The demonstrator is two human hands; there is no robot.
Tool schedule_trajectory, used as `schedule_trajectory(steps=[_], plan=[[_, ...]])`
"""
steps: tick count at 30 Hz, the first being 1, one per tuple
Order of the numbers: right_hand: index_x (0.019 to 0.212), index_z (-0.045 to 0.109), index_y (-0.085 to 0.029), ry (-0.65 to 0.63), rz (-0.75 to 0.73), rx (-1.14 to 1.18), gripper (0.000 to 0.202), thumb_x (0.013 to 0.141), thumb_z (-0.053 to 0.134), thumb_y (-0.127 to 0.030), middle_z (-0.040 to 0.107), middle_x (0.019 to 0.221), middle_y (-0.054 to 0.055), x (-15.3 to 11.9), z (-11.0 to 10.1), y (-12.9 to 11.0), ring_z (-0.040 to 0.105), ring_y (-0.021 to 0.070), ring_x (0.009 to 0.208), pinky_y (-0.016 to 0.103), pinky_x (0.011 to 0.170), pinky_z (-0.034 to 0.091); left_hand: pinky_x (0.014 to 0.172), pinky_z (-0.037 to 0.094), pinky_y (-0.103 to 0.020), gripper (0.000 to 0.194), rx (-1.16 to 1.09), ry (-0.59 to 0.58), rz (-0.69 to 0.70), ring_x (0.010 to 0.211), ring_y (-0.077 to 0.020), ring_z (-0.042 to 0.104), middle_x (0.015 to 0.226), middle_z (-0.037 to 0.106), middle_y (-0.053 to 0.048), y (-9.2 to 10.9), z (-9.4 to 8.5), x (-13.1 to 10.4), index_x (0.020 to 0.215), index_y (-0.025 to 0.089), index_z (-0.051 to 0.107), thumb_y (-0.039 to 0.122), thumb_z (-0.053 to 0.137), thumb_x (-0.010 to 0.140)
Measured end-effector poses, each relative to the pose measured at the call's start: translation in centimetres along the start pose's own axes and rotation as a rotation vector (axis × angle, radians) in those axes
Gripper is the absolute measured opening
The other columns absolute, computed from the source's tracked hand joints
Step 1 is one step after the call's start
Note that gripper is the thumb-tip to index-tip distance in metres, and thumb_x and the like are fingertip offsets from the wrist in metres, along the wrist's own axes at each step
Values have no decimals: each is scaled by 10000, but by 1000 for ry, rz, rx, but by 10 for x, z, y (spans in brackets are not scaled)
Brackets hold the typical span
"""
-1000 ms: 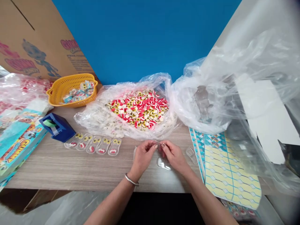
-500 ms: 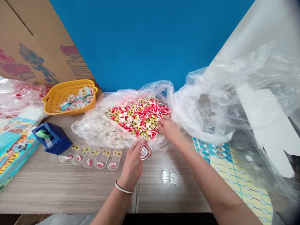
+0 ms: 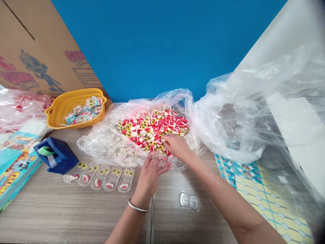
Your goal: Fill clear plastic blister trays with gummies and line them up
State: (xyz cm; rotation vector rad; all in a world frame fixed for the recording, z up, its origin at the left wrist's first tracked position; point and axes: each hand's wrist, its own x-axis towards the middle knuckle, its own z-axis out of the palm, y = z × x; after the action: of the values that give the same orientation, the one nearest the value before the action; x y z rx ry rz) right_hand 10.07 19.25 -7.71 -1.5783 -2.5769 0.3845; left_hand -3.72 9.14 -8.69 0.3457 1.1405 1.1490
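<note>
My left hand [image 3: 149, 171] holds a clear plastic tray [image 3: 160, 163] just in front of the candy pile, palm turned up. My right hand [image 3: 175, 144] reaches into the near right part of the pile of red, white and yellow candies [image 3: 152, 127], its fingers closed together; whatever is between them is hidden. The candies lie on an opened clear plastic bag [image 3: 101, 142]. Several filled trays [image 3: 111, 179], with yellow eye candies and red-and-white pieces, stand in a row left of my left hand. One unfilled clear tray [image 3: 189, 200] lies below my right forearm.
A yellow basket [image 3: 58, 110] of wrapped candies stands at the back left, with a blue tape dispenser [image 3: 62, 156] before it. A printed box [image 3: 17, 166] is at far left. Crumpled plastic [image 3: 228, 125] and yellow-blue printed sheets [image 3: 266, 200] are on the right.
My right hand has moved left and closer to my left hand over the pile. The tray in my left hand has tilted flatter as the fingers spread beneath it. The view has shifted slightly.
</note>
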Motion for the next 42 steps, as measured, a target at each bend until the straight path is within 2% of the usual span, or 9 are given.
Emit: schedule_trajectory(steps=[5, 9, 14, 19, 24, 29, 33, 37, 42], plan=[[1062, 691, -180, 5, 24, -76, 244, 985, 459, -184, 674, 1104, 114, 12, 7, -5, 665, 220, 915, 296, 757, 459, 695, 580, -344, 492, 43, 19, 35, 785, -239, 748, 1015, 742, -105, 0, -3, 3, 1186, 190, 510, 407, 689, 783], [979, 719, -174, 101, 65, 298, 172, 936, 553, -161, 684, 1026, 76, -1, -1, 0, 636, 187, 930, 278, 829, 452, 704, 580, -322, 486, 69, 6, 24, 828, -216, 737, 1178, 706, -104, 2, -4, 4, 1204, 212, 563, 429, 699, 790], [838, 718, -187, -35, -84, 718, 160, 851, 593, -89, 692, 839, -1, -28, -11, -14, 609, 136, 776, 238, 721, 427, 744, 567, -288, 484, 151, -96, 89, 980, -208, 694, 1265, 670, -79, 0, 0, 3, 1264, 242, 599, 266, 638, 782], [926, 656, -202, 30, 4, 632, 152, 849, 598, -83, 684, 781, -22, -44, -13, -33, 609, 139, 721, 245, 684, 412, 724, 553, -273, 478, 187, -144, 98, 952, -203, 672, 1156, 700, -80, 0, 4, -3, 1242, 218, 612, 205, 583, 765], [916, 684, -207, 192, -21, 403, 139, 973, 558, -221, 677, 1000, 63, -54, -1, -35, 635, 185, 897, 297, 807, 482, 672, 531, -237, 370, 140, -124, 140, 918, -193, 662, 1092, 700, -62, -4, 7, -3, 1174, 213, 630, 263, 620, 807], [1058, 713, -226, 369, -103, 535, 190, 992, 535, -222, 659, 1076, 82, -62, 21, -27, 631, 200, 1043, 329, 936, 514, 730, 539, -245, 301, 62, -56, 159, 948, -181, 656, 1096, 698, -47, -13, 6, 1, 1122, 219, 651, 306, 634, 834], [1134, 680, -214, 361, -115, 586, 218, 985, 523, -192, 634, 1168, 105, -65, 30, -25, 605, 216, 1131, 372, 1005, 498, 785, 542, -263, 274, 25, -45, 157, 951, -175, 668, 1075, 707, -39, -17, 3, 3, 1111, 223, 646, 324, 631, 856], [1027, 714, -227, 335, -6, 563, 181, 982, 539, -225, 631, 1046, 81, -63, 29, -28, 625, 209, 1026, 341, 920, 520, 795, 545, -273, 277, 25, -44, 158, 944, -177, 676, 1067, 710, -44, -18, 3, 4, 1107, 207, 637, 322, 624, 855], [1083, 719, -223, 317, 52, 527, 222, 982, 521, -222, 660, 1078, 74, -37, 19, -23, 632, 197, 1024, 309, 931, 497, 692, 558, -281, 326, -32, 53, 96, 812, -172, 692, 1082, 706, -58, -10, 6, 3, 1082, 199, 601, 329, 661, 789]])
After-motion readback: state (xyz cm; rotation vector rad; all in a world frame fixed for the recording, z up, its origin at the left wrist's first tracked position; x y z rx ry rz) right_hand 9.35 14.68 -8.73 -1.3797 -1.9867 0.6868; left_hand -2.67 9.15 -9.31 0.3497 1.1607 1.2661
